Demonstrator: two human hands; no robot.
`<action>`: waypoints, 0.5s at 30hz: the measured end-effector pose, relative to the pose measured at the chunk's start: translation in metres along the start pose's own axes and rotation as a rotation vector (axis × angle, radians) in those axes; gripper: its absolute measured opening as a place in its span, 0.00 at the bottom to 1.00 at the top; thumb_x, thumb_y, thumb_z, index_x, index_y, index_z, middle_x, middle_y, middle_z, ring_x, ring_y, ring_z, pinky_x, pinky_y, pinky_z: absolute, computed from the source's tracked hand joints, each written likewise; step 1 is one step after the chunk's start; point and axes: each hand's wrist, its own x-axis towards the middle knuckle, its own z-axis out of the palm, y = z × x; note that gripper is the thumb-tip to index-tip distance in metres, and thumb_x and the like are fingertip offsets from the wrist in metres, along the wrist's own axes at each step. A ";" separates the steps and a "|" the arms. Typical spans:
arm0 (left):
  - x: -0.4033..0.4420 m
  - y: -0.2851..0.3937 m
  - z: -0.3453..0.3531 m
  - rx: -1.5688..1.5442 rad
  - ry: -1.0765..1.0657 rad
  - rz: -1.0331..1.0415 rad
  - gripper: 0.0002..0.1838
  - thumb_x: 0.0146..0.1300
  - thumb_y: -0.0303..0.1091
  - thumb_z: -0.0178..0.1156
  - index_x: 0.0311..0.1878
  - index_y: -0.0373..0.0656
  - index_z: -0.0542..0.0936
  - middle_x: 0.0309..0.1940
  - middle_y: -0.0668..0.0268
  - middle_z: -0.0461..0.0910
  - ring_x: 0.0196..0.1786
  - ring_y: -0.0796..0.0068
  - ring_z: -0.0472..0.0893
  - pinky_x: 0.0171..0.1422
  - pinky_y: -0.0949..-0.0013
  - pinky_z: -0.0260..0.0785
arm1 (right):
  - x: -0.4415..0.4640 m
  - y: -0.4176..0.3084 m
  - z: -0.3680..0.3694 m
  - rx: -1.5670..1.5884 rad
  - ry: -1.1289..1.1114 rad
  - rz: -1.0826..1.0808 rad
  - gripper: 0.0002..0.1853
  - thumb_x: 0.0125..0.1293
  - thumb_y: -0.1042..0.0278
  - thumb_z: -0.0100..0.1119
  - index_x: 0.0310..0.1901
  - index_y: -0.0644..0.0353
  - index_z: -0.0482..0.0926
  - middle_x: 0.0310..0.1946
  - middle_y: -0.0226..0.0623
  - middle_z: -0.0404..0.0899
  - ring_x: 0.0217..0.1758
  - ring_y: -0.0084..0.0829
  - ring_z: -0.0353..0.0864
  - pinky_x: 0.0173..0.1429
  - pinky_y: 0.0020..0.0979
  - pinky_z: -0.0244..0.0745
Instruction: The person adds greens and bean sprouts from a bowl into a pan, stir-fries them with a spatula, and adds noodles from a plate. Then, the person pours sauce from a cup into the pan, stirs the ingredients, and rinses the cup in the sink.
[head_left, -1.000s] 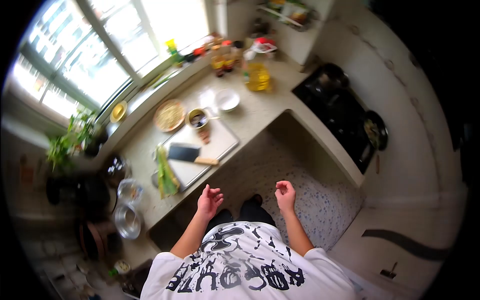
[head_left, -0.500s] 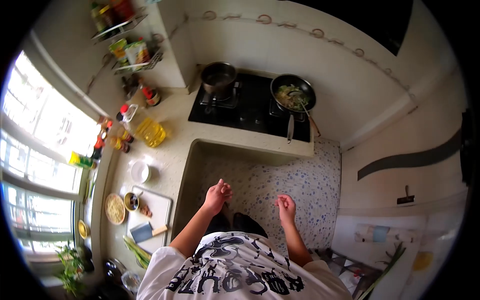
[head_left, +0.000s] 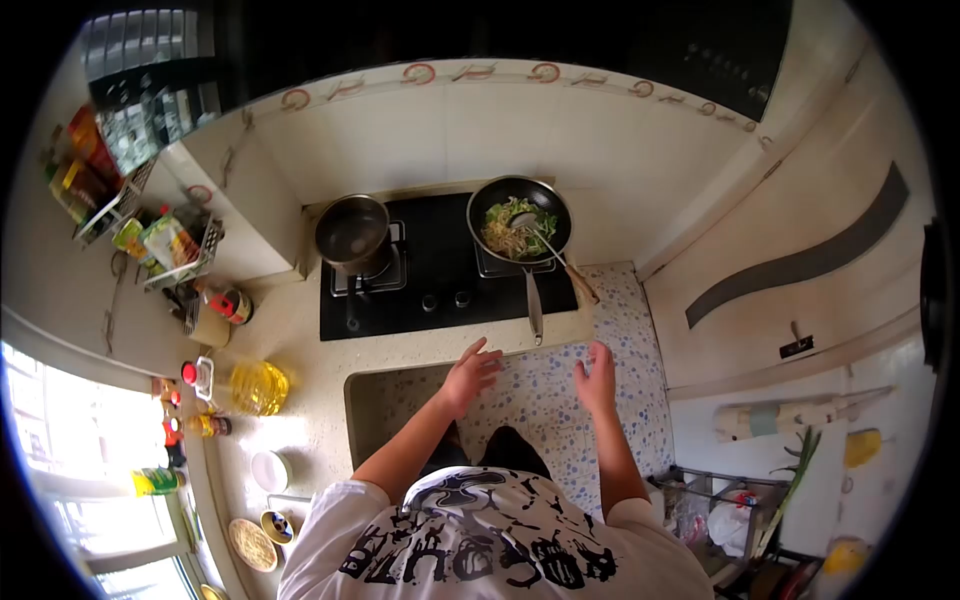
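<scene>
My left hand (head_left: 471,377) is raised in front of the counter's front edge, fingers apart, holding nothing. To its right my right hand (head_left: 596,376) is up as well, empty, with thumb and fingers spread. Beyond both hands, a frying pan (head_left: 500,200) stands on the right burner of the black stove (head_left: 425,262). It holds chopped greens and pale strips (head_left: 512,237), with a wooden-handled spatula (head_left: 545,243) resting in it. The pan's handle points toward me, between my hands and touching neither. On the left burner sits a dark pot (head_left: 353,232).
An oil jug (head_left: 258,387), sauce bottles (head_left: 228,302) and a white bowl (head_left: 270,470) stand on the left counter (head_left: 314,380). A plate of pale strips (head_left: 253,545) is at the lower left. At the right are a cabinet door (head_left: 750,290) and a rack (head_left: 700,475) with spring onions.
The view has turned from the window counter toward the stove, which now lies straight ahead. Both my hands have risen toward the stove, and their fingers have opened wider.
</scene>
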 end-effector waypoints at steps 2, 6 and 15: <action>0.025 0.011 0.011 0.048 -0.011 -0.040 0.39 0.75 0.47 0.49 0.84 0.50 0.47 0.77 0.57 0.65 0.76 0.56 0.67 0.78 0.52 0.59 | 0.035 -0.012 -0.008 -0.141 0.052 -0.097 0.25 0.61 0.73 0.66 0.60 0.60 0.71 0.51 0.47 0.76 0.55 0.49 0.76 0.58 0.45 0.74; 0.080 0.014 0.029 0.088 -0.024 -0.101 0.42 0.75 0.52 0.49 0.85 0.52 0.43 0.80 0.56 0.57 0.78 0.54 0.63 0.79 0.48 0.56 | 0.094 -0.009 -0.013 -0.215 -0.001 -0.086 0.27 0.60 0.70 0.68 0.60 0.60 0.69 0.54 0.52 0.74 0.58 0.56 0.73 0.62 0.51 0.71; 0.168 0.016 0.074 -0.169 0.159 -0.204 0.27 0.78 0.50 0.46 0.71 0.43 0.67 0.59 0.55 0.76 0.56 0.56 0.80 0.56 0.54 0.77 | 0.187 0.060 0.037 -0.171 -0.316 -0.138 0.30 0.64 0.66 0.65 0.65 0.59 0.64 0.56 0.57 0.75 0.50 0.56 0.81 0.49 0.51 0.78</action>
